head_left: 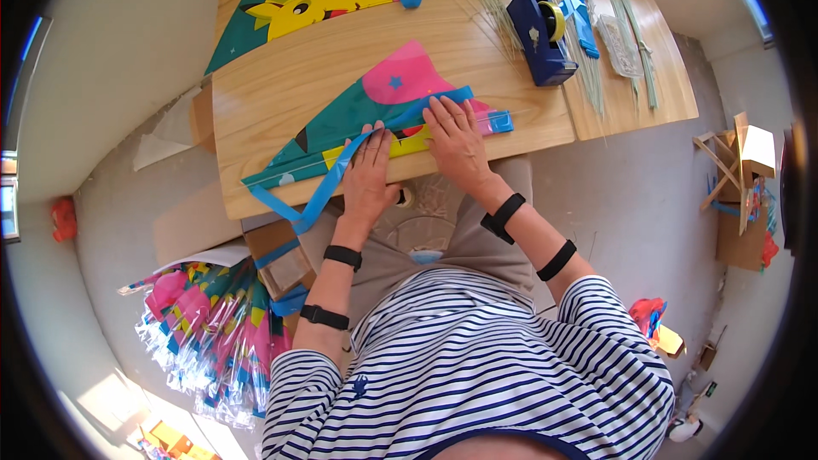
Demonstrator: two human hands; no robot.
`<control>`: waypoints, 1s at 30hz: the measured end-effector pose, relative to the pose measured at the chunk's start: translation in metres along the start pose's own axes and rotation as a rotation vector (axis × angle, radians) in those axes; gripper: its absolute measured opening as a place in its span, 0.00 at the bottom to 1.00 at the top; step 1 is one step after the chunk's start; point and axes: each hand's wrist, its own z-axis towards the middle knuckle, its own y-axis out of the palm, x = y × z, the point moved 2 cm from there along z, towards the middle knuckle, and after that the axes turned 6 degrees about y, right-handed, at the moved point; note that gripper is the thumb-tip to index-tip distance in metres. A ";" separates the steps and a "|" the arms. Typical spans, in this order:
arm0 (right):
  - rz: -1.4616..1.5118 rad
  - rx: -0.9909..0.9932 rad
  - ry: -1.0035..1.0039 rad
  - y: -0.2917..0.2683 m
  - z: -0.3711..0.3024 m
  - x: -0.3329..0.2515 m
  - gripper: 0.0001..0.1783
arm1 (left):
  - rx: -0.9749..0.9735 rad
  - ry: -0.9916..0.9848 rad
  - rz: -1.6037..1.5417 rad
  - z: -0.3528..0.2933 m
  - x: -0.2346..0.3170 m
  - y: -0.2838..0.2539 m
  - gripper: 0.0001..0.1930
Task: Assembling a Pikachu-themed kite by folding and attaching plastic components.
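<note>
A folded, printed plastic sheet (332, 125) in teal, pink and yellow lies along the near edge of the wooden surface (264, 108), its long axis close to parallel with that edge and its narrow tip toward the near left corner. Over it runs a blue ribbon (322, 196), slanting from the sheet's right part down toward the near edge; there it passes beyond the edge, bends sharply and comes back to the sheet's left tip. The right hand (461, 146) is the nearer to the ribbon's right end, which pokes out just past its fingers; these are straight, slightly apart and laid flat on the ribbon. The left hand (366, 177) rests farther along the same strip, toward the left, its fingers stretched out, close together and lying on the ribbon and sheet, with the thumb held off to the right. Neither hand is seen curled around anything, though how hard they press cannot be told. So the slack bend lies on the left hand's side, nearer the person than its fingertips.
</note>
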 end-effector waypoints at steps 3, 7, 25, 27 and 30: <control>0.062 -0.108 0.012 0.010 0.004 -0.022 0.38 | 0.010 0.015 0.012 -0.001 -0.003 0.001 0.56; 0.077 -0.171 -0.006 0.024 0.004 -0.032 0.42 | 0.016 0.028 0.013 0.000 -0.003 0.005 0.56; 0.137 -0.275 -0.008 0.028 0.003 -0.031 0.59 | 0.063 0.050 0.012 -0.003 -0.007 0.010 0.47; 0.135 -0.269 -0.009 0.030 0.002 -0.032 0.59 | 0.068 0.067 0.020 -0.002 -0.008 0.010 0.47; 0.144 -0.254 -0.011 0.031 0.001 -0.031 0.59 | 0.028 0.077 0.021 -0.002 -0.007 0.002 0.46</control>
